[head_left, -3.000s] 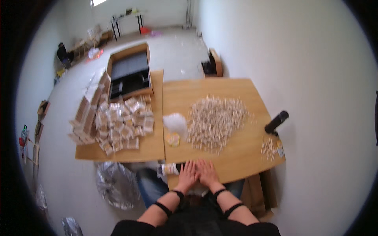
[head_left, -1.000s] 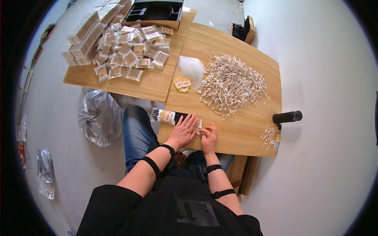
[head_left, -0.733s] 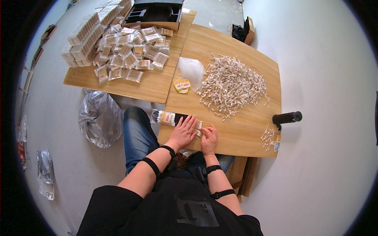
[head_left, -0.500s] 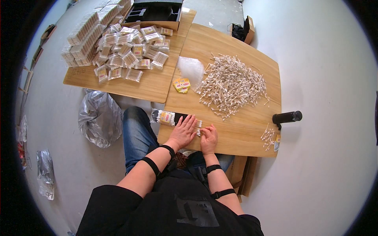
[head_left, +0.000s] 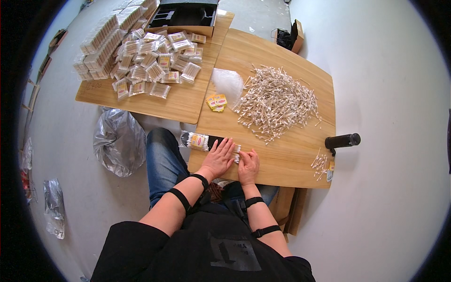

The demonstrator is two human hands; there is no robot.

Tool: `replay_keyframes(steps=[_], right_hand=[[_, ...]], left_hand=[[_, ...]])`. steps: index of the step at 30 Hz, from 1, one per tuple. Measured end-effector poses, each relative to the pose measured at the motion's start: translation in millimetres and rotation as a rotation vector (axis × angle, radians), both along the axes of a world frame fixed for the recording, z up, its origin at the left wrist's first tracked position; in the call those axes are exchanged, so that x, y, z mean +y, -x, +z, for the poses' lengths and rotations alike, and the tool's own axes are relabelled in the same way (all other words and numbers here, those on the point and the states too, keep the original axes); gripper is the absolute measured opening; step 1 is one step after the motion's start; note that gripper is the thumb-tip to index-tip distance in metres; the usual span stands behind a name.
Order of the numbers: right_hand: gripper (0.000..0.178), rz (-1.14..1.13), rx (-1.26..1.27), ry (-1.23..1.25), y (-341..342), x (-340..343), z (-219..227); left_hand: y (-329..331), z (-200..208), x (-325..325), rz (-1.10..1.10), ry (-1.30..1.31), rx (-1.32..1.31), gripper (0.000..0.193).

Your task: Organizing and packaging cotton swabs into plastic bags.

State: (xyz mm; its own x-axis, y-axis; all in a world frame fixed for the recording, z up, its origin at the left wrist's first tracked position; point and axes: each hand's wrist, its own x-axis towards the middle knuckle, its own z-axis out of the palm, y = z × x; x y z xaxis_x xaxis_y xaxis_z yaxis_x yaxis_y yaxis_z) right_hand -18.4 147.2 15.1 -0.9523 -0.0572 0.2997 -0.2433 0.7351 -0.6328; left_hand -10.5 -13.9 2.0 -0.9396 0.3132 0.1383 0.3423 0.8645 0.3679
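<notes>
My left hand (head_left: 219,159) lies flat, fingers stretched out, over a row of cotton swabs (head_left: 237,151) on a black strip (head_left: 215,141) at the table's near edge. Just right of it, my right hand (head_left: 248,167) has its fingers curled in at the right ends of that row; whether they pinch a swab is too small to tell. Left of my left hand, a clear bag (head_left: 185,137) at the strip's end holds swabs with a yellow and white card (head_left: 197,141) on top.
A big heap of loose swabs (head_left: 277,101) covers the table's middle. Beside it lie clear bags (head_left: 227,81) and yellow cards (head_left: 216,101). Filled swab packets (head_left: 155,70) crowd the left table. A black cylinder (head_left: 343,140) juts past the right edge, near a few swabs (head_left: 319,164).
My right hand has shifted very slightly at the ends of the swab row. My left hand stays flat in the same place.
</notes>
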Motion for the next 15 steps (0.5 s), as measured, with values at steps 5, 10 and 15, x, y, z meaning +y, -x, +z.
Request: replay_keyframes(steps=[5, 10, 15], right_hand=[[0.022, 0.001, -0.012, -0.024, 1.5, 0.4, 2.0], [0.020, 0.000, -0.007, -0.016, 1.6, 0.3, 2.3], [0.019, -0.037, 0.003, -0.030, 0.2, -3.3, 2.8]], left_hand=[[1.0, -1.0, 0.0, -0.001, 0.010, -0.001, 0.065], [1.6, 1.3, -0.3, 0.004, 0.005, -0.016, 0.065], [-0.3, 1.5, -0.3, 0.000, 0.018, -0.010, 0.065]])
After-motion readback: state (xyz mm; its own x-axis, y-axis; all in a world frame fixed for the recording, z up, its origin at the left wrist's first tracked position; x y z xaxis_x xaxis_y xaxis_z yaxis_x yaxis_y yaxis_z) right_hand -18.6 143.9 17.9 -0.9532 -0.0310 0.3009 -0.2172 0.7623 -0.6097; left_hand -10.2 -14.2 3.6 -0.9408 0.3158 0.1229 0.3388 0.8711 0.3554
